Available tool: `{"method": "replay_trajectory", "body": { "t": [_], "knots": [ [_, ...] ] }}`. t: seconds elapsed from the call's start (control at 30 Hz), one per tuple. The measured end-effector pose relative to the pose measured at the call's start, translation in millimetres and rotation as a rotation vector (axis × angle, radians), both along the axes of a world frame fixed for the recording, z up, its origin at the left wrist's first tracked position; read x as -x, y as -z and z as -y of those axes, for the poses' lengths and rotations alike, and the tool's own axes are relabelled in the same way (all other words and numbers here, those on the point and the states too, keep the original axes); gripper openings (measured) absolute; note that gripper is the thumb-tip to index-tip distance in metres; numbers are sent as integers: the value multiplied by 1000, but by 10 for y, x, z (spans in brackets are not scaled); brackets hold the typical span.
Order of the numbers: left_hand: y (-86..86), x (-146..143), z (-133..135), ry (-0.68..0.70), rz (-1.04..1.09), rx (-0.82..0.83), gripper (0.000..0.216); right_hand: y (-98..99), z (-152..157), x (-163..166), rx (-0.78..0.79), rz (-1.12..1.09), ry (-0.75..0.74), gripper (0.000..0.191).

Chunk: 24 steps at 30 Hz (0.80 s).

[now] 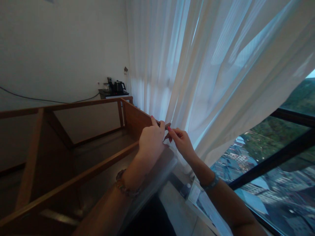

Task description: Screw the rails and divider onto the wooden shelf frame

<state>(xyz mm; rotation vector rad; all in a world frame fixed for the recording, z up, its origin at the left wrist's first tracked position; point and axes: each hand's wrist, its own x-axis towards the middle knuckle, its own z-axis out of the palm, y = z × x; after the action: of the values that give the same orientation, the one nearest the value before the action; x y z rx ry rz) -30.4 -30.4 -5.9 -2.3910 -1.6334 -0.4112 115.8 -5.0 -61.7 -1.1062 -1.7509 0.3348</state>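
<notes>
A brown wooden furniture frame (98, 170) with open compartments lies across the left and middle of the view. My left hand (152, 139) is closed over its right-hand corner, with the index finger along the top edge of the wooden side panel (136, 119). Right beside it, my right hand (182, 141) pinches a small thin brown piece (166, 137) between thumb and fingers. That piece is at the corner, close to my left fingertips; whether it is fixed to the wood I cannot tell. The left hand hides part of the corner.
White curtains (197, 72) hang just behind my hands. A window with a dark frame (270, 154) is to the right. A black kettle (119, 86) stands on a small dark-topped table at the back. A white box-like item (203, 209) sits on the floor below my right arm.
</notes>
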Motion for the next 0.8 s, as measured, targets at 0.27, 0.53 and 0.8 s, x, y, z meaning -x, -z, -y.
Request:
{"method": "replay_trajectory", "body": {
  "t": [0.27, 0.53, 0.8],
  "knots": [
    [-17, -7, -2, -24, -14, 5, 44, 40, -30, 10, 8, 31, -15, 54],
    [-21, -15, -2, -10, -21, -23, 32, -14, 10, -85, -250, 335, 253, 36],
    [-16, -10, 5, -15, -36, -19, 31, -308, -135, -366, -584, 1034, 60, 13]
  ]
}}
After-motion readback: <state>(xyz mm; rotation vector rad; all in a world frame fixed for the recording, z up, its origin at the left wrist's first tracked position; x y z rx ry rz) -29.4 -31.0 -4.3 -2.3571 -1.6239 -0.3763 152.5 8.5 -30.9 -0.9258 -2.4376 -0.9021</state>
